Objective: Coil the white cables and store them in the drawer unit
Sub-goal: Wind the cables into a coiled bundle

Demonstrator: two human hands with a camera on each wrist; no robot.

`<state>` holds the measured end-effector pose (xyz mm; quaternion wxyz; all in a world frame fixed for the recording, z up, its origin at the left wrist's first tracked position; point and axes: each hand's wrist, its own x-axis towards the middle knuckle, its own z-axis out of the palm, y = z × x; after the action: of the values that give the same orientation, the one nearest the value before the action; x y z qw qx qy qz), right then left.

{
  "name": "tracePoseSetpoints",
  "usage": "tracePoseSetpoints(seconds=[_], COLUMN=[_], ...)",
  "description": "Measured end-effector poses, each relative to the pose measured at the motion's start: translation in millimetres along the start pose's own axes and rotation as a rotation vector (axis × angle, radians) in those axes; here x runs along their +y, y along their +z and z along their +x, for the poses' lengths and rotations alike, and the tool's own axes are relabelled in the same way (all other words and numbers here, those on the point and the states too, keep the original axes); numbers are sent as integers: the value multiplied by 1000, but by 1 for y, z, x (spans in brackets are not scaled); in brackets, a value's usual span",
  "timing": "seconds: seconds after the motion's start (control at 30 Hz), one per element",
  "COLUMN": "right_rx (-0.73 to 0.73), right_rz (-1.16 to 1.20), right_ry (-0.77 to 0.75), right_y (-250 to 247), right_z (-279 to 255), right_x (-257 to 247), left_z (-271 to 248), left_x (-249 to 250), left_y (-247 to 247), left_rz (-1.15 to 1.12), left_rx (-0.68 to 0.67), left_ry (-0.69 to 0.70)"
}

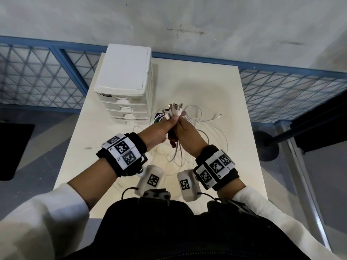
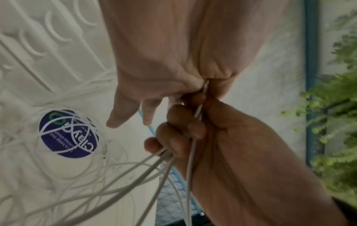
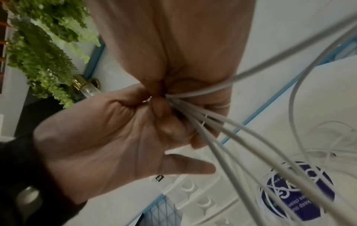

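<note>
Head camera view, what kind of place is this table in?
Probably an indoor workspace or recording setup: a small white table against a grey wall, fenced by blue mesh railing, with hanging ferns nearby.

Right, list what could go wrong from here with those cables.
1. The white cables trail in loose, overlapping loops over the table; pulling on them may tighten a tangle.
2. Left hand and right hand pinch only the plug ends, so a cable could slip free.
3. All drawers of the drawer unit look closed, and both hands are occupied.
</note>
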<state>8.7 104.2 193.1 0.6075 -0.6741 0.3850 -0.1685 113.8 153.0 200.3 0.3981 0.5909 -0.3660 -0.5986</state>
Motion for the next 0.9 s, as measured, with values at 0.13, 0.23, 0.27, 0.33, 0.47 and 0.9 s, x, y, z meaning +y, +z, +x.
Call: tracePoseSetpoints(seconds=[0.13,0.23,0.27,0.33,0.47,0.9], right_rx=[-46,-102,-106,-102,-92,-187], right_rz=[-22,56,58,-17,-272,-546], right_ry=[-42,-61,-69,-81,-109,-84], right_y=[2,4,5,6,2,-24], right_z=[-2,-2,-2,-1,0,-7], right_x=[-5,-10,-11,-13,-10,19], left_z=[-2,-3,-5,-6,-5,-26], left_x=[3,7,10,14,20,36], left_y=[-6,-4,-3,-3,-23,-112], left_rz=[-40,-145,-193,-249,-500,-752], left_rx=[-51,34,53,89,155,315], left_ry=[-14,65,110,187,266,439])
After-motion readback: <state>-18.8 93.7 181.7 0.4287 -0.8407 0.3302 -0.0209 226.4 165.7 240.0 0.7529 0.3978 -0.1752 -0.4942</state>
